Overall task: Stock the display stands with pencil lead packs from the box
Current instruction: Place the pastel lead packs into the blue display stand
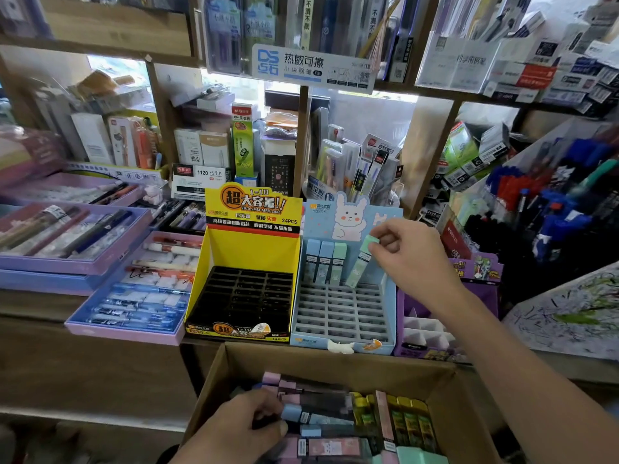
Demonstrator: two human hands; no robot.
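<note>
Pinching the green cap of a pencil lead pack (359,265), the thumb and fingertips (385,241) of the right hand (410,254) held it tilted, with its lower end at the back row of the blue display stand (390,306). Just to its left, three packs (325,262) stood upright in the same row, two blue-capped and one green-capped. The arm reached in from the lower right, above the cardboard box (335,358). Down in that box, the left hand (239,426) had its fingers (268,405) and thumb curled round the ends of the loose packs (335,420) lying flat there, capped pink, blue, yellow and green. The box sat just in front of both stands. The yellow display stand (248,242), with its black slotted tray, stood against the blue one's left side. Purple pen trays (67,267) lay further left on the shelf.
</note>
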